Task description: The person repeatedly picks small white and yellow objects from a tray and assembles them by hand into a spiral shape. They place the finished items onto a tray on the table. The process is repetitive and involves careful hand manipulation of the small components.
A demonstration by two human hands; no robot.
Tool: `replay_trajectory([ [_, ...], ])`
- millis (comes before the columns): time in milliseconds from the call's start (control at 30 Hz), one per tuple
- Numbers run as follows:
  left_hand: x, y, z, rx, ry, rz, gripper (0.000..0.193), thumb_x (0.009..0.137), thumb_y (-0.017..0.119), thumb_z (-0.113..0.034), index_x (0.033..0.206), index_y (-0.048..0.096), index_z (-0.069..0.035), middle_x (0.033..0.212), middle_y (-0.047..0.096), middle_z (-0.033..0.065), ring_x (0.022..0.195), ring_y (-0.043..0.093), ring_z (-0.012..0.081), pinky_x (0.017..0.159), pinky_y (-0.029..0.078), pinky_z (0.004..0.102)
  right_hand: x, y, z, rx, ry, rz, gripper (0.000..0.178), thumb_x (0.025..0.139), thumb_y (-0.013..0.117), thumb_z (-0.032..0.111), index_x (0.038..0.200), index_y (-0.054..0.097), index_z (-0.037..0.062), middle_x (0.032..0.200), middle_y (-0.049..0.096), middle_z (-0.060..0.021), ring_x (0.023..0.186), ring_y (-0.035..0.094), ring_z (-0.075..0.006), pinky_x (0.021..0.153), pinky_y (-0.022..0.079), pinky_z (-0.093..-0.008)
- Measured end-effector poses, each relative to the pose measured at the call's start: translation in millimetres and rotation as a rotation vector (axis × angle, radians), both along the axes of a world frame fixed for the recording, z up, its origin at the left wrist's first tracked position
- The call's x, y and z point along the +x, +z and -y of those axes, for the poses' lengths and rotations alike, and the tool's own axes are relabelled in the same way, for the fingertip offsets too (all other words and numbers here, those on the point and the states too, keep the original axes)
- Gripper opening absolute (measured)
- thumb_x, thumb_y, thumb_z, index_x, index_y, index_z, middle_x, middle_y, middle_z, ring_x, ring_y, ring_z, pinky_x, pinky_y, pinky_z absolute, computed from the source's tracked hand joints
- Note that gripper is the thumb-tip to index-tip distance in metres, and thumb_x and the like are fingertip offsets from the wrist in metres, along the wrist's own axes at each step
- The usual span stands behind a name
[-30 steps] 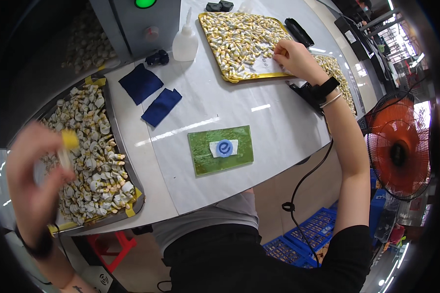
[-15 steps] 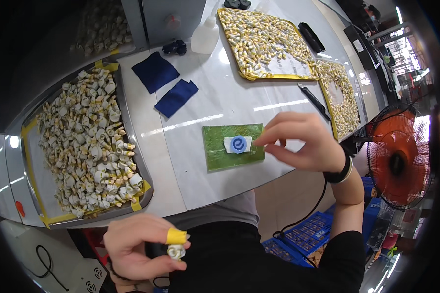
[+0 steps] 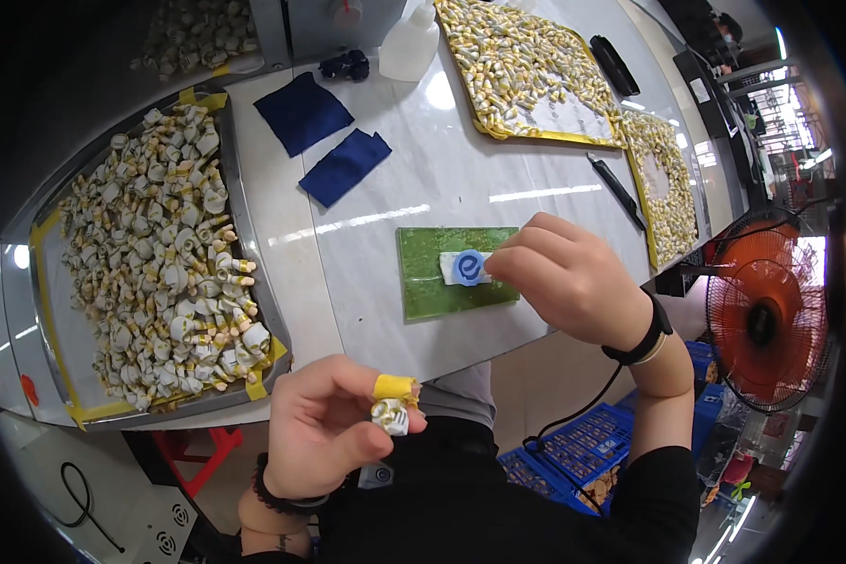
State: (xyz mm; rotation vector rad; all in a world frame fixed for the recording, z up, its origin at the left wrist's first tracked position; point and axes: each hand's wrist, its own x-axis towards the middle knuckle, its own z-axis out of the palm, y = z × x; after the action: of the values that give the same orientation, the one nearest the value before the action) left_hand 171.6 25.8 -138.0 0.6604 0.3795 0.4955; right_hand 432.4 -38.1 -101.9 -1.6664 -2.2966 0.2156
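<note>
Near the front edge of the table, my left hand [image 3: 321, 434] pinches a small white figurine-like piece [image 3: 391, 416] between thumb and fingers. Yellow tape [image 3: 396, 386] is wrapped round a fingertip of that hand. My right hand [image 3: 573, 282] is closed in a pinch at the right edge of a round blue stencil-like disc [image 3: 467, 268]. Whatever lies between those fingertips is hidden. The disc sits on a white pad [image 3: 449, 270], which lies on a green rectangular board [image 3: 423, 296].
A tray [image 3: 271, 324] heaped with similar white pieces stands left. Two more yellow-edged trays [image 3: 555, 141] [image 3: 650, 246] hold small yellow-and-white parts. Dark blue cloths [image 3: 345, 167], a white bottle [image 3: 410, 45] and a black cutter-like tool [image 3: 617, 191] lie around. An orange fan [image 3: 763, 315] stands right.
My left hand has risen and moved right with the white piece, which has turned. My right hand has come down to the blue disc's edge. The view has shifted slightly.
</note>
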Motion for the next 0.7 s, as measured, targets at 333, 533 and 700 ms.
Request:
replay_trajectory([
  [333,17,0,-4,-0.253,-0.117,0.064,0.039,0.084,0.068,-0.029,0.098,0.057,0.006,0.082,0.065,0.0126,0.077,0.064,0.0183,0.074,0.052,0.0311,-9,-3,-1,0.060,0.005,0.033,0.021,0.066,0.061,0.003,0.086,0.057,0.0012,0.074,0.052,-0.0065,0.071,0.054,-0.0219,0.059,0.048,-0.0298],
  [533,16,-9,-4,-0.405,-0.245,0.113,0.032,0.089,0.061,-0.027,0.093,0.056,0.005,0.076,0.063,0.0119,0.069,0.062,0.0169,0.068,0.051,0.0295,-32,19,-7,0.228,0.016,-0.490,0.023,0.064,0.067,-0.001,0.086,0.064,0.0004,0.078,0.060,-0.0084,0.063,0.057,-0.0212,0.053,0.047,-0.0296],
  [700,19,-4,-4,-0.468,-0.327,0.143,0.027,0.090,0.060,-0.023,0.091,0.056,0.003,0.077,0.063,0.0114,0.068,0.061,0.0163,0.066,0.050,0.0289,-47,18,-11,0.297,0.103,-0.564,0.018,0.065,0.069,0.002,0.082,0.067,0.0007,0.077,0.060,-0.0071,0.062,0.058,-0.0193,0.054,0.048,-0.0270],
])
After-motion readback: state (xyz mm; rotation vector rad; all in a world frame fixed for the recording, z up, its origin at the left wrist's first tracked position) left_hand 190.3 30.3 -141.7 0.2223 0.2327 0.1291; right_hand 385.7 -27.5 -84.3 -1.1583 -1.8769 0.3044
